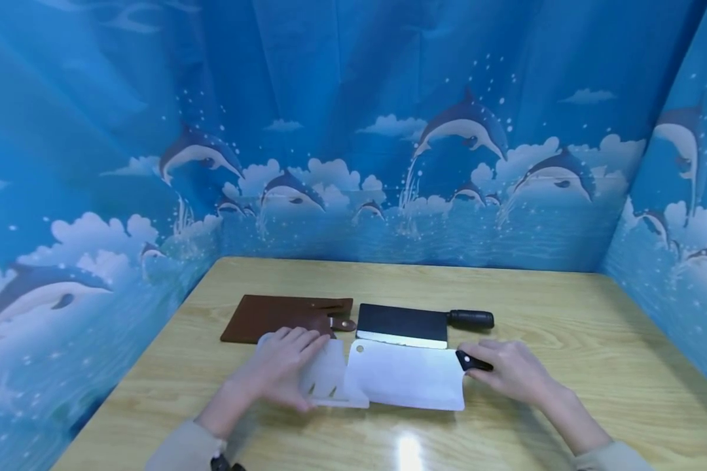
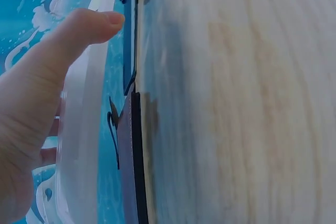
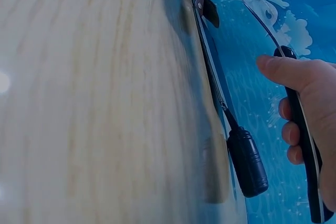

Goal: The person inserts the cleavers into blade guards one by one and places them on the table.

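Observation:
In the head view my right hand [image 1: 509, 367] grips the black handle [image 1: 474, 362] of a cleaver with a broad, shiny blade [image 1: 409, 378] that has a small hole near its far corner. My left hand [image 1: 285, 367] holds a translucent white plastic blade cover [image 1: 332, 371], thumb at the near side and fingers over the top. The blade's left end meets the cover's right end; I cannot tell whether it is inside. In the left wrist view the cover [image 2: 81, 108] is raised off the table between thumb and fingers. The right wrist view shows fingers curled round the handle [image 3: 302, 135].
Behind the hands, a black-bladed cleaver [image 1: 403, 324] with a black grip lies on the wooden table [image 1: 536, 301]. To its left lies a brown leather sheath [image 1: 277, 315] with a snap strap. A blue dolphin-print curtain [image 1: 342, 131] stands round the back and sides.

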The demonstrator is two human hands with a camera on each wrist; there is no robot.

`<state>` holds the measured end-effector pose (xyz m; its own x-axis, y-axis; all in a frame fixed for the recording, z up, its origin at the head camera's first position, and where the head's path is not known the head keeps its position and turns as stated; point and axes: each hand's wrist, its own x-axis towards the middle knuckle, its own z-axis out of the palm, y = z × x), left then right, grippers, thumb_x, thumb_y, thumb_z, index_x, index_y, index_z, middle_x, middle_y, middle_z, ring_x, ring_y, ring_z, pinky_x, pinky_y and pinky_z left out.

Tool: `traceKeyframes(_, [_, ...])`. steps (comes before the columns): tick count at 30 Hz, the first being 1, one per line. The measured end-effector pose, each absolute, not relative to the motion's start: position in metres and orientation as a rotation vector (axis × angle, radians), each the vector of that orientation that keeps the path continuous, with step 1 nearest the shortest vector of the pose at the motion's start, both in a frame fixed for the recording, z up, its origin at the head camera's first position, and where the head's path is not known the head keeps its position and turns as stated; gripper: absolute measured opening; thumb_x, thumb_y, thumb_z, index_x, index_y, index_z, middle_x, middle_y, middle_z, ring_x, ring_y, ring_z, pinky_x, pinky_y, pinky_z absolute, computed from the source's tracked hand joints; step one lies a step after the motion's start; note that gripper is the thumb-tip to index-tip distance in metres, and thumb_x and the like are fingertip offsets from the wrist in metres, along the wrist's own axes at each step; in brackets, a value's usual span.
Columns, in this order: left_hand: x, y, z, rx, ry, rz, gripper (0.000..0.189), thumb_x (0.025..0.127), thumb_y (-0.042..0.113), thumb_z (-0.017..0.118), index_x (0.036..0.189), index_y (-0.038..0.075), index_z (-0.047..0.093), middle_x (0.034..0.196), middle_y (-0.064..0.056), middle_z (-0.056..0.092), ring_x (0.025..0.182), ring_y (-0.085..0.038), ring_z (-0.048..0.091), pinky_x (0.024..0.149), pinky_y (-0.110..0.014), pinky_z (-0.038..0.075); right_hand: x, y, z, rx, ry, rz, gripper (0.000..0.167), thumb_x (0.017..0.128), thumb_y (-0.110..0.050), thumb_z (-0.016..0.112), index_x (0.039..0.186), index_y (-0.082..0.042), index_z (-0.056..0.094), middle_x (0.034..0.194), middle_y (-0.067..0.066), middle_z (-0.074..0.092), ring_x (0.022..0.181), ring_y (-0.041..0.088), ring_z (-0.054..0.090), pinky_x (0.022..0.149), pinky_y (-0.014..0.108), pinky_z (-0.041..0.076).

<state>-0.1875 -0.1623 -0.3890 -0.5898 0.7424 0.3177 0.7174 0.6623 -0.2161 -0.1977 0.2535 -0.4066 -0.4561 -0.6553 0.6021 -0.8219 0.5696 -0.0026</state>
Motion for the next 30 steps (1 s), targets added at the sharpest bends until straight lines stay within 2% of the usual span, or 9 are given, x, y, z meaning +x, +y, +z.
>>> traceKeyframes(7, [-0.187,-0.159,-0.388,-1.182,-2.456,0.111,0.111,0.048,0.073,0.069,0.131,0.003,0.048,0.120,-0.011,0.057,0.106,-0.025,0.052,0.086,-0.040,0.044,-0.195,0.257,-0.410,1.183,-2.234,0.441,0.030,0.075,-0.023,0.075,0.099,-0.005,0.070,0.079,0.007,0.068,0.057,0.009,0.061,0.049,0.013,0.046])
traceKeyframes(14, [-0.188,-0.158,-0.386,-1.189,-2.459,0.108,0.112,0.047,0.073,0.070,0.132,0.003,0.047,0.120,-0.011,0.057,0.106,-0.024,0.052,0.088,-0.040,0.043,-0.191,0.257,-0.411,1.172,-2.248,0.433,0.028,0.079,-0.027,0.071,0.100,-0.008,0.069,0.076,0.003,0.066,0.058,0.007,0.060,0.048,0.011,0.044])
traceKeyframes(20, [-0.188,-0.159,-0.387,-1.202,-2.446,0.076,0.112,0.047,0.073,0.070,0.131,0.003,0.048,0.120,-0.010,0.057,0.106,-0.023,0.052,0.087,-0.039,0.043,-0.190,0.257,-0.410,1.167,-2.248,0.474,0.031,0.086,-0.034,0.063,0.101,-0.007,0.069,0.077,0.004,0.066,0.058,0.009,0.060,0.047,0.012,0.044])
traceKeyframes(23, [-0.189,-0.158,-0.387,-1.195,-2.414,0.043,0.111,0.047,0.073,0.070,0.130,0.002,0.049,0.119,-0.011,0.058,0.105,-0.024,0.052,0.085,-0.040,0.043,-0.190,0.253,-0.410,1.163,-2.262,0.474,0.030,0.083,-0.030,0.068,0.102,-0.007,0.069,0.081,0.006,0.068,0.062,0.013,0.064,0.050,0.016,0.048])
traceKeyframes(26, [-0.189,-0.156,-0.385,-1.186,-2.403,0.032,0.111,0.047,0.074,0.069,0.130,0.002,0.050,0.118,-0.010,0.058,0.105,-0.024,0.052,0.084,-0.040,0.044,-0.189,0.248,-0.410,1.138,-2.294,0.461,0.033,0.073,-0.020,0.076,0.103,-0.007,0.069,0.083,0.007,0.069,0.064,0.015,0.064,0.051,0.018,0.049])
traceKeyframes(30, [-0.190,-0.155,-0.385,-1.184,-2.432,0.069,0.112,0.048,0.076,0.068,0.130,0.002,0.049,0.120,-0.010,0.057,0.106,-0.023,0.052,0.085,-0.039,0.044,-0.187,0.245,-0.411,1.107,-2.323,0.454,0.039,0.065,-0.013,0.078,0.103,-0.007,0.069,0.083,0.006,0.068,0.063,0.014,0.063,0.049,0.017,0.047])
